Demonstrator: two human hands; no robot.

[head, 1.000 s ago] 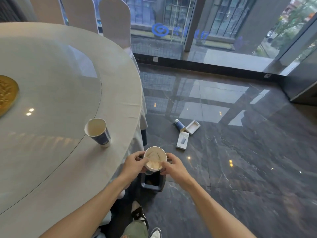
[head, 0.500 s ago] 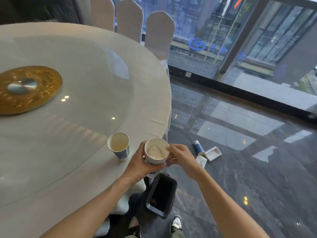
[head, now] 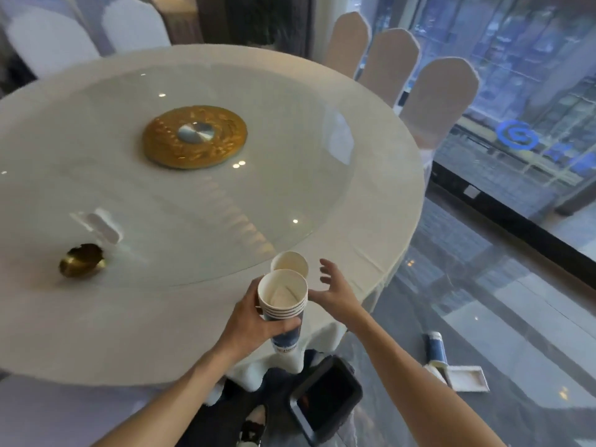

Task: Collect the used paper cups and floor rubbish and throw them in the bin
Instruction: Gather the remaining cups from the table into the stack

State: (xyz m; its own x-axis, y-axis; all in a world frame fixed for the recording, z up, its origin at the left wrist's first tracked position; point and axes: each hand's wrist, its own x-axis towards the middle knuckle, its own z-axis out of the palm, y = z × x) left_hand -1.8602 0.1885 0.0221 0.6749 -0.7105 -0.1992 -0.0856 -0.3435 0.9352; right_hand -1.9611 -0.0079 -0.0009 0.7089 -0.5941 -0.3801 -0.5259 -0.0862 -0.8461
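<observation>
My left hand (head: pixel 250 321) grips a stack of several nested white paper cups with blue print (head: pixel 283 303), held over the table's near edge. Just behind the stack a single paper cup (head: pixel 289 262) stands upright on the table. My right hand (head: pixel 335 290) hovers right of that cup, fingers spread, holding nothing. A black bin (head: pixel 325 403) stands on the floor below my hands. On the floor to the right lie a blue-and-white cup on its side (head: pixel 436 348) and a flat white box (head: pixel 467 379).
The round table (head: pixel 380 175) wears a cream cloth under a glass turntable with a gold centre disc (head: pixel 195 136). A gold bowl (head: pixel 82 260) and a white object (head: pixel 103 225) sit at the left. Covered chairs (head: pixel 440 98) ring the far side. Glossy dark floor and glass wall lie right.
My view swung left toward the table. My right hand left the cup stack and now reaches, open, toward the single cup. My left hand alone holds the stack.
</observation>
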